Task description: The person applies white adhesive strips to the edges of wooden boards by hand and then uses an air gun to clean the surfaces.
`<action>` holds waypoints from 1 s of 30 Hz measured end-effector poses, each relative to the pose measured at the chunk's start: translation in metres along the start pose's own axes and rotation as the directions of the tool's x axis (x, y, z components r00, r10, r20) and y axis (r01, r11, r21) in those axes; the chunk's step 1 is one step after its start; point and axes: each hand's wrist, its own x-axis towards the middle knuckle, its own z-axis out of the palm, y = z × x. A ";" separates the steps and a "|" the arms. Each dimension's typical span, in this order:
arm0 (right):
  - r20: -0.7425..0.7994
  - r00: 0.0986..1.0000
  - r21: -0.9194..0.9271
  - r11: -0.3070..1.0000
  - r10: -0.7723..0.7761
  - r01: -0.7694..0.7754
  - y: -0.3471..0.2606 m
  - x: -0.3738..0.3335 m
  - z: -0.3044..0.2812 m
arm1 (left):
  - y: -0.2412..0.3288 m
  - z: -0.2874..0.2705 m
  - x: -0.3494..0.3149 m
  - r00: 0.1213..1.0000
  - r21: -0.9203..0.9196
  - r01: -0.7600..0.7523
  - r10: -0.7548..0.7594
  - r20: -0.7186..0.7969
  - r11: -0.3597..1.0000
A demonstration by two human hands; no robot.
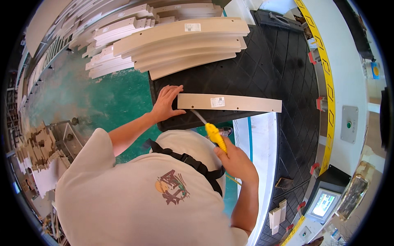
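Observation:
A pale wooden board (pixel 250 102) with a white label and small dark holes lies across the black ribbed mat (pixel 266 61). At its left end rests my left hand (pixel 165 104), fingers and thumb spread around the corner. My right hand (pixel 238 162) is wrapped round a yellow air blow gun (pixel 214 133). The gun's thin metal nozzle points at the board's near edge, close to the left hole. Whether the nozzle touches the wood I cannot tell.
Beyond the board stands a stack of similar boards (pixel 176 39), with more piles to the left on the green floor. A white machine with a yellow-marked edge (pixel 326 82) and a small screen (pixel 324 203) is at the right. Short offcuts (pixel 277 217) lie at the lower right.

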 end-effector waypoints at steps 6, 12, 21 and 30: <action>-0.023 1.000 -0.092 0.996 0.006 -0.008 -0.004 -0.011 0.001 | 0.024 -0.022 0.022 0.914 -0.292 0.284 -0.166 0.370 0.913; -0.027 0.997 -0.111 0.991 -0.075 0.072 -0.010 -0.023 -0.001 | 0.004 -0.009 0.026 0.327 -0.305 0.945 -0.397 0.857 0.121; -0.696 0.639 0.172 0.940 0.328 -0.295 0.179 0.006 -0.089 | -0.003 -0.003 0.027 0.282 -0.285 0.957 -0.383 0.880 0.049; -0.667 0.619 0.305 0.910 0.414 -0.279 0.180 0.002 -0.119 | -0.006 -0.007 0.029 0.294 -0.309 0.951 -0.298 0.908 -0.005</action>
